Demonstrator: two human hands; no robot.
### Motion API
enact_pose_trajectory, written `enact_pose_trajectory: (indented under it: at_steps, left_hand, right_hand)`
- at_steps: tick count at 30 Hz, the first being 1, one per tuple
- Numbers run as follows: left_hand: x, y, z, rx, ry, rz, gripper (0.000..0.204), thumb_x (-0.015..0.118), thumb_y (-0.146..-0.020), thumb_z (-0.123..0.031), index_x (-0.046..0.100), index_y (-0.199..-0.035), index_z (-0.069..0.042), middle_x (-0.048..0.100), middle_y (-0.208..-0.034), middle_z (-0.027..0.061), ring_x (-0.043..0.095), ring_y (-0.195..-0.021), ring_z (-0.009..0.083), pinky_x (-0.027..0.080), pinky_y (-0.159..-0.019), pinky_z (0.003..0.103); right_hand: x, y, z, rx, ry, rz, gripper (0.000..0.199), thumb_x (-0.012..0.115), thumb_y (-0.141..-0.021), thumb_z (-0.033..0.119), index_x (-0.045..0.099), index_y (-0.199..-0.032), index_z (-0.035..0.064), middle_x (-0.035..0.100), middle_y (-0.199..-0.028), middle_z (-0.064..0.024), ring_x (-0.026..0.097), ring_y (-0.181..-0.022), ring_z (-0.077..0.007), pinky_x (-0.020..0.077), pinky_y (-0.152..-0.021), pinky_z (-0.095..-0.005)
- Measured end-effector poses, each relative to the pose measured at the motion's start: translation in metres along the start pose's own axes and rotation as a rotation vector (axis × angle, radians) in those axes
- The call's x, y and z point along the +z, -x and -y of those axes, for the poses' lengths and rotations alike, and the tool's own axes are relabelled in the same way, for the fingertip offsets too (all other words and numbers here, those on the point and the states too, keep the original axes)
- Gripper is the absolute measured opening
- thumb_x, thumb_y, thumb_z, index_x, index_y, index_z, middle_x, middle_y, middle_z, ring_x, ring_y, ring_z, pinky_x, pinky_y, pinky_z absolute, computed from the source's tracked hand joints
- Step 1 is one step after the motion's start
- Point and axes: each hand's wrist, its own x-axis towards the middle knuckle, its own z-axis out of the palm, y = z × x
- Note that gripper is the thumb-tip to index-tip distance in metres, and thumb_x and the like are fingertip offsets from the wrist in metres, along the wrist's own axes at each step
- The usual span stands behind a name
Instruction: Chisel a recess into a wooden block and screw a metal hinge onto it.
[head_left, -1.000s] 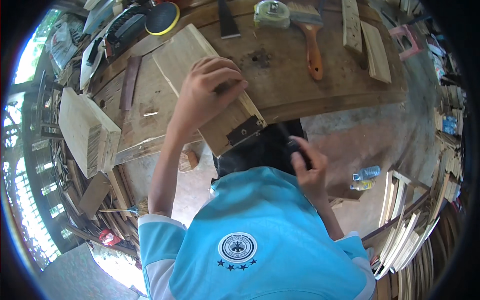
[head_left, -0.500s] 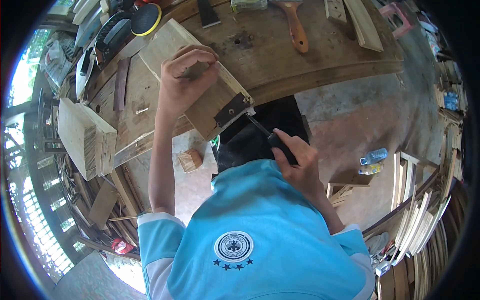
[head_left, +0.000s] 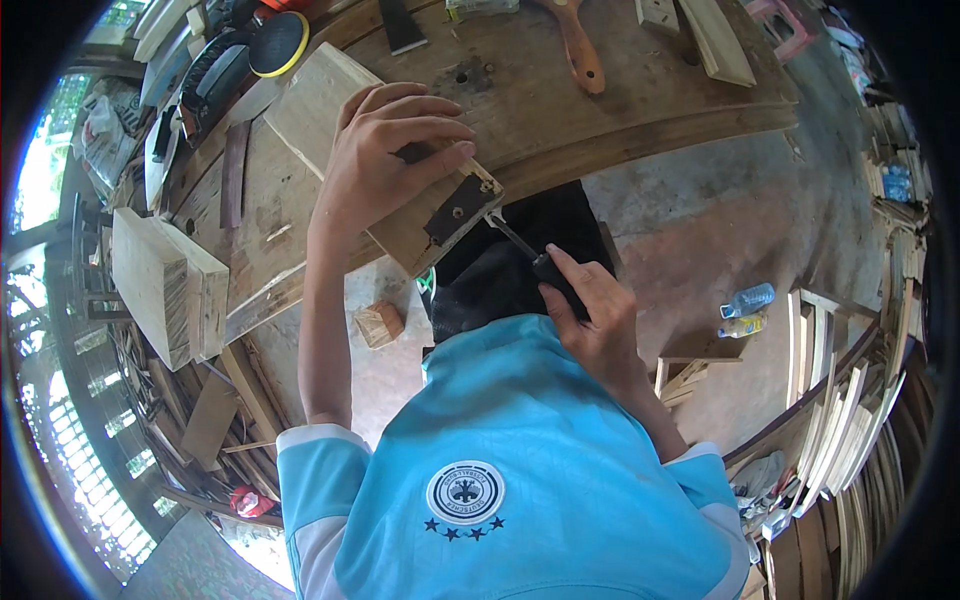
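Observation:
A pale wooden board (head_left: 322,85) lies slanted on the workbench, its near end reaching past the front edge. Across that end sits a dark flat plate (head_left: 456,211) with holes in it. My left hand (head_left: 392,150) rests over the board, fingers stretched out and thumb pointing toward the plate; its underside is hidden. In my right hand (head_left: 598,312) is a screwdriver (head_left: 545,266), gripped by its black handle. The tip meets the board's corner beside the plate, where a small whitish bit shows.
On the workbench (head_left: 640,135) lie a wooden-handled brush (head_left: 580,58), a dark flat blade (head_left: 401,28), a yellow-rimmed black disc (head_left: 279,44) and a dark strip (head_left: 235,175). Thick wood blocks (head_left: 160,280) stand at left. A small wood block (head_left: 379,324) and bottles (head_left: 747,300) are on the floor.
My left hand has uncurled its fingers and spread them over the board, moving slightly nearer the plate. The screwdriver stays at the corner, shifted slightly left in view.

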Motion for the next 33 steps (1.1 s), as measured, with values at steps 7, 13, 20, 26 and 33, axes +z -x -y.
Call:
enact_pose_trajectory:
  at_steps: [7, 13, 20, 26, 33]
  left_hand:
    - [-0.003, -0.002, 0.01, 0.104, 0.148, 0.057, 0.014, 0.069, -0.069, -0.019, 0.072, -0.082, -0.016, 0.066, -0.089, -0.0036, 0.055, -0.1, 0.0182, 0.031, -0.096, 0.037]
    - [-0.004, -0.002, 0.01, 0.126, 0.147, 0.056, 0.015, 0.07, -0.067, -0.017, 0.072, -0.082, -0.016, 0.066, -0.087, -0.0033, 0.055, -0.095, 0.0169, 0.032, -0.094, 0.036]
    - [-0.004, -0.007, 0.004, 0.117, 0.197, 0.096, 0.016, 0.072, -0.064, -0.014, 0.071, -0.08, -0.015, 0.065, -0.083, -0.0032, 0.057, -0.089, 0.0155, 0.034, -0.092, 0.035]
    - [-0.002, -0.004, 0.006, 0.06, 0.207, 0.034, 0.014, 0.072, -0.064, -0.014, 0.071, -0.077, -0.012, 0.065, -0.081, -0.0026, 0.057, -0.084, 0.0151, 0.035, -0.09, 0.034]
    - [-0.001, -0.007, 0.004, 0.08, 0.23, 0.012, 0.012, 0.072, -0.064, -0.011, 0.07, -0.076, -0.01, 0.064, -0.078, -0.0015, 0.055, -0.079, 0.0159, 0.037, -0.086, 0.032]
  right_hand:
    - [0.0, 0.001, 0.004, 0.037, 0.009, -0.045, 0.039, 0.066, -0.074, 0.002, 0.057, -0.111, 0.0015, 0.058, -0.076, -0.012, 0.056, -0.061, -0.0243, 0.0449, -0.055, -0.0315]
    - [-0.004, 0.002, 0.004, -0.15, 0.383, -0.059, 0.044, 0.068, -0.07, 0.0, 0.059, -0.113, 0.0036, 0.052, -0.076, -0.0074, 0.054, -0.063, -0.0209, 0.0453, -0.054, -0.0303]
    - [-0.001, -0.003, 0.009, -0.112, 0.205, -0.054, 0.037, 0.061, -0.074, 0.001, 0.057, -0.11, -0.0002, 0.05, -0.077, -0.0084, 0.05, -0.057, -0.0152, 0.0421, -0.045, -0.0259]
    - [-0.028, -0.034, -0.001, 0.924, -1.035, 0.331, 0.017, 0.06, -0.084, 0.012, 0.056, -0.097, 0.0001, 0.05, -0.066, -0.0034, 0.045, -0.047, -0.0064, 0.0324, -0.038, -0.0211]
    - [-0.002, -0.025, -0.008, 0.091, -0.162, 0.108, 0.023, 0.058, -0.086, 0.02, 0.054, -0.095, -0.0013, 0.051, -0.063, -0.0049, 0.05, -0.053, -0.0107, 0.0391, -0.044, -0.0225]
